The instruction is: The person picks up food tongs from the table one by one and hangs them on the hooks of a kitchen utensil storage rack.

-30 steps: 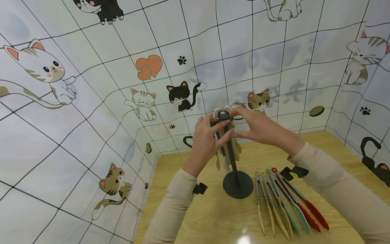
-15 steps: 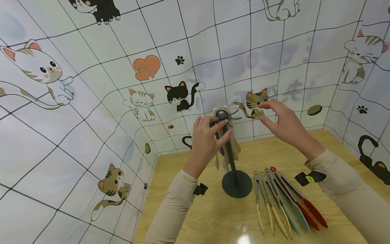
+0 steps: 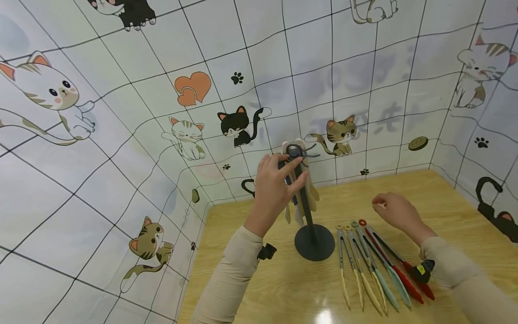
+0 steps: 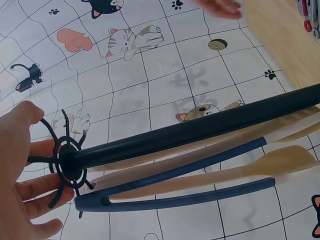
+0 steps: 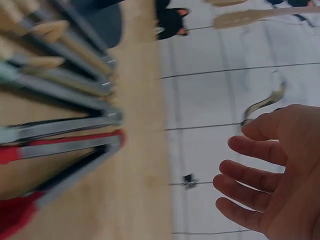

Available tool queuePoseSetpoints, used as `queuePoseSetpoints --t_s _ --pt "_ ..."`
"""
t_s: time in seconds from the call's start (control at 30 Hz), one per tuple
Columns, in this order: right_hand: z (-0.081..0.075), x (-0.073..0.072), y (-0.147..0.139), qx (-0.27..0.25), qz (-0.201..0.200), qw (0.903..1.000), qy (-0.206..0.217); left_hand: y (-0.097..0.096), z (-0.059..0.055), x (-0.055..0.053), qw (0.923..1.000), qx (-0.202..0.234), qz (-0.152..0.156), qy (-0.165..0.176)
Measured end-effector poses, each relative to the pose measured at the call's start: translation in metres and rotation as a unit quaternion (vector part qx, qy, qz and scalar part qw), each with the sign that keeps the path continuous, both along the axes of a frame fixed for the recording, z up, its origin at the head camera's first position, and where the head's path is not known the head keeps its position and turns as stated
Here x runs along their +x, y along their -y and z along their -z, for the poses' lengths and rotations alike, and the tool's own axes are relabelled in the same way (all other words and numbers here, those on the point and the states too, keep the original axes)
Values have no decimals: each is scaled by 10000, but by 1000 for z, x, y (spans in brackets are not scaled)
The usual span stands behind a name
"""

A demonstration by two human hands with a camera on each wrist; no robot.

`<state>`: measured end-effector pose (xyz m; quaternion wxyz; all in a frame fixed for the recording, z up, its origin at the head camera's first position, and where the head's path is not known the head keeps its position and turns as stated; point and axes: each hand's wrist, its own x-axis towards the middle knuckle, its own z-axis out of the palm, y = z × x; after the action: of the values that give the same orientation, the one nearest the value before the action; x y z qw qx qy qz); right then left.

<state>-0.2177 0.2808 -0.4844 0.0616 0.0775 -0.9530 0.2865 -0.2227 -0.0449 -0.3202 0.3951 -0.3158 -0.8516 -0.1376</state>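
Observation:
A dark utensil stand (image 3: 309,211) with a round base rises from the table, its hook ring (image 4: 70,161) at the top. My left hand (image 3: 273,186) holds that ring, its fingers among the hooks. Navy tongs (image 4: 175,200) and pale beige utensils (image 4: 265,167) hang from it; some hooks toward the right are bare. My right hand (image 3: 398,213) hovers above the table, near the ring ends of the tongs, with nothing in it. In the right wrist view its fingers (image 5: 245,175) are loosely bent and apart. Red tongs (image 3: 398,265) lie at the right end of the row.
Beside the stand's base, several tongs lie in a row: cream-tipped tongs (image 3: 360,270) nearest it, then mint-tipped tongs (image 3: 388,279). A wooden table (image 3: 263,288) bears everything. Behind it hangs a white gridded cloth (image 3: 315,67) printed with cats.
My right hand has left the hook ring, moved right and come down toward the row of tongs. The left hand has stayed at the ring.

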Motion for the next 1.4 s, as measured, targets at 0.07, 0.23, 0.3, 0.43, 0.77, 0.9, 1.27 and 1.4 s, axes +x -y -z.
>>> queuePoseSetpoints --t_s 0.07,0.23,0.3,0.43,0.77,0.9,1.27,1.4 --pt "19 3 -4 113 -36 9997 193 0 0 0 10000 20 -1 -16" --pt "55 11 -10 316 -113 9978 566 0 1 -1 10000 81 27 -14" --pt "64 14 -12 395 -175 9969 653 0 1 -1 9999 97 38 -22" --pt "78 17 -12 441 -278 9945 909 -1 1 -1 9999 102 26 -47" --pt "92 14 -6 607 -127 9928 1029 0 1 -2 9999 89 -21 -50" --pt "98 16 -4 560 83 9946 869 -1 1 -2 9999 89 11 -68" --pt "108 16 -4 418 92 9974 582 -1 1 -2 9999 45 -11 -128" --pt "109 13 -6 420 111 9969 661 0 2 -3 9999 61 -6 -114"
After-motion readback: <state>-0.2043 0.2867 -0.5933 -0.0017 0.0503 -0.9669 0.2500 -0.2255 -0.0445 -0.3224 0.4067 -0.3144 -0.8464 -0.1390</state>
